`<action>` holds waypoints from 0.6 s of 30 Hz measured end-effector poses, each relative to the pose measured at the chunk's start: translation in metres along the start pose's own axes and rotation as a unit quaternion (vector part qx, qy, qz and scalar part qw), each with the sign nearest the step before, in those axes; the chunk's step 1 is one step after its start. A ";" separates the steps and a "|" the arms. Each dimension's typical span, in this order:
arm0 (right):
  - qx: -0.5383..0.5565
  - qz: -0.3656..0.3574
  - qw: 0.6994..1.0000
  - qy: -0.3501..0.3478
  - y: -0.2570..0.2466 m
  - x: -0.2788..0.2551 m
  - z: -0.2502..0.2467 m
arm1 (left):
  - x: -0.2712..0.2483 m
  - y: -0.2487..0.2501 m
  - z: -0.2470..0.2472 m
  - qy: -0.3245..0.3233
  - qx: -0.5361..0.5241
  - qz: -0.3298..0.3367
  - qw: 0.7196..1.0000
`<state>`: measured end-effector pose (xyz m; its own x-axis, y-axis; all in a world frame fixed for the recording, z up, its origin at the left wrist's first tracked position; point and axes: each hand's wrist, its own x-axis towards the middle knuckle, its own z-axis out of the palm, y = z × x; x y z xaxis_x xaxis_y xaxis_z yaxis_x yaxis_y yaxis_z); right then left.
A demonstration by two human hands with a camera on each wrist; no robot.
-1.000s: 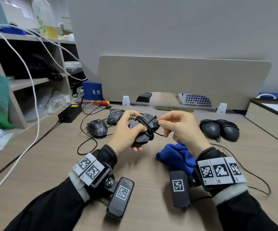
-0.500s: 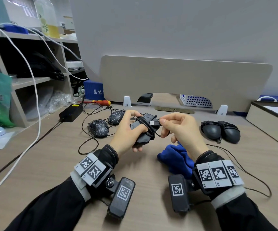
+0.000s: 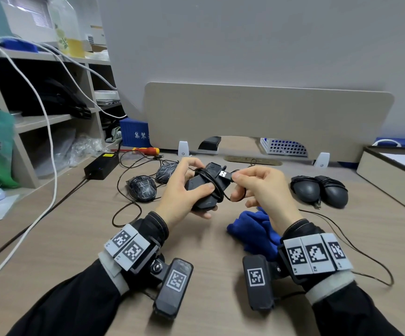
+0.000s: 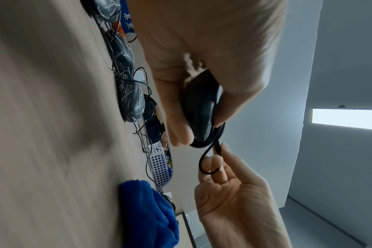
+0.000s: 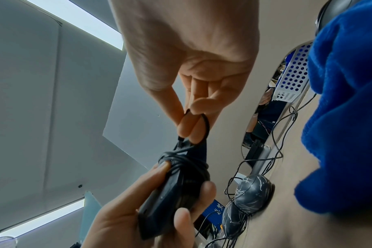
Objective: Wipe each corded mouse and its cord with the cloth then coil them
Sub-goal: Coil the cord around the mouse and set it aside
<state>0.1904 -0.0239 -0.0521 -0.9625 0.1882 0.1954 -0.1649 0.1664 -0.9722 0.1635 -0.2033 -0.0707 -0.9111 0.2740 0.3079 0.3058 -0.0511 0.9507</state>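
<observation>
My left hand [image 3: 187,190] grips a black corded mouse [image 3: 205,190] above the desk, its cord wound around the body. In the left wrist view the mouse [image 4: 199,109] sits between thumb and fingers. My right hand [image 3: 257,187] pinches the cord's end just behind the USB plug [image 3: 223,174], with a small loop [image 4: 206,162] of cord round a finger. In the right wrist view the same loop [image 5: 202,127] hangs from thumb and forefinger over the wound mouse [image 5: 176,189]. The blue cloth [image 3: 254,229] lies crumpled on the desk under my right wrist.
Two patterned mice [image 3: 142,189] with loose cords lie at the left of the desk. Two dark mice [image 3: 317,191] with wound cords sit at the right. A black power brick [image 3: 102,165], a screwdriver [image 3: 145,150], shelves [image 3: 39,117] and a tray [image 3: 395,170] border the desk [image 3: 75,238].
The right hand has drawn the cord's end out, so the USB plug now shows over the mouse. The left hand keeps its grip on the mouse.
</observation>
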 end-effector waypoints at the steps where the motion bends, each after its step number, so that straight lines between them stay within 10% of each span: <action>1: 0.001 0.004 1.000 -0.011 0.000 0.000 0.000 | 0.000 0.000 -0.001 0.000 0.001 0.006 1.000; 18: 0.024 -0.019 0.999 -0.026 0.000 0.002 0.001 | -0.001 -0.001 0.001 -0.019 0.082 0.053 0.995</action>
<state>0.1880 -0.0250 -0.0515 -0.9651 0.1317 0.2265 -0.2103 0.1264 -0.9694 0.1643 -0.2026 -0.0721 -0.8616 0.3119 0.4006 0.4428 0.0757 0.8934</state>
